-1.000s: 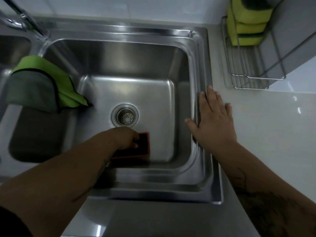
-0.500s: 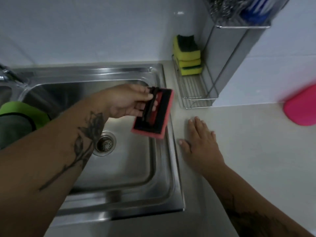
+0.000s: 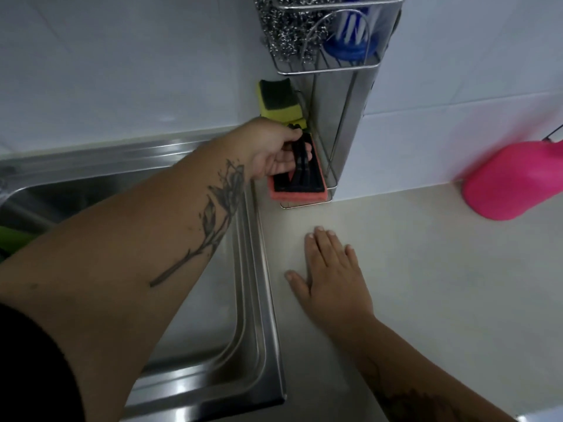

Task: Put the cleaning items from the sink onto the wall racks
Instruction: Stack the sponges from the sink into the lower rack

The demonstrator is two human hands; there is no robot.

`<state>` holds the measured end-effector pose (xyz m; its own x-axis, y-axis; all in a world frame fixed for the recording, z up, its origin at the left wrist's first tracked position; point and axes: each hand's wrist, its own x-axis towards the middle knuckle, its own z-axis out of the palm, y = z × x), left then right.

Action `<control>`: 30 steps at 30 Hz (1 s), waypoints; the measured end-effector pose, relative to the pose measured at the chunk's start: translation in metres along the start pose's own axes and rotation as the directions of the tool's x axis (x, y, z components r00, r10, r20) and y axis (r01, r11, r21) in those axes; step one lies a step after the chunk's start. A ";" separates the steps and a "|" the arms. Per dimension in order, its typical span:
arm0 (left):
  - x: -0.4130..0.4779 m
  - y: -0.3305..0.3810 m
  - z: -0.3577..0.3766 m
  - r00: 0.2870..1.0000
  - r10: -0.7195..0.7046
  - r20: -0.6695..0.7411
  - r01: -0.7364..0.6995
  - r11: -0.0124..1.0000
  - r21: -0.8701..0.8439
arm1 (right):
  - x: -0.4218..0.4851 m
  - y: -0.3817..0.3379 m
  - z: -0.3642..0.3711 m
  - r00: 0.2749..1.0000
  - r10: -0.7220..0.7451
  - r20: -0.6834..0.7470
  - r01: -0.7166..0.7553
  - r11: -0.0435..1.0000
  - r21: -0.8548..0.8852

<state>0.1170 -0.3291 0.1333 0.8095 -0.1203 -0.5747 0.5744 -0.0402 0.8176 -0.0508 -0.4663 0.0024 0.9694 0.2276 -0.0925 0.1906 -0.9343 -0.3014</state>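
My left hand [image 3: 271,149] grips the black handle of a red scrubbing pad [image 3: 300,190], which sits low over the front of the lower wire rack [image 3: 307,205] against the wall. Whether the pad rests on the rack I cannot tell. Behind it in the same rack stand yellow-green sponges [image 3: 278,102]. My right hand [image 3: 332,272] lies flat and open on the pale countertop, below the rack. The steel sink [image 3: 249,269] fills the left; my forearm hides most of its basin.
The upper wire rack [image 3: 327,67] holds steel wool scourers [image 3: 286,28] and a blue-and-white brush [image 3: 350,38]. A pink bottle [image 3: 515,184] lies on the counter at the right wall. A green cloth [image 3: 12,236] shows at the far left.
My left hand lifted the red scrubbing pad out of the sink bottom and carried it right to the lower rack. My right hand stayed flat on the counter.
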 end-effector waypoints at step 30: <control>0.026 -0.062 0.007 0.869 0.492 0.058 -0.142 0.134 0.981 | 0.003 0.000 0.006 1.000 0.024 0.006 -0.024 0.999 -0.043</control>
<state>0.1016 -0.3371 0.0680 0.9787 -0.1821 -0.0947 -0.1568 -0.9611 0.2273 -0.0490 -0.4641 -0.0033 0.9727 0.2068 -0.1055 0.1740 -0.9502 -0.2584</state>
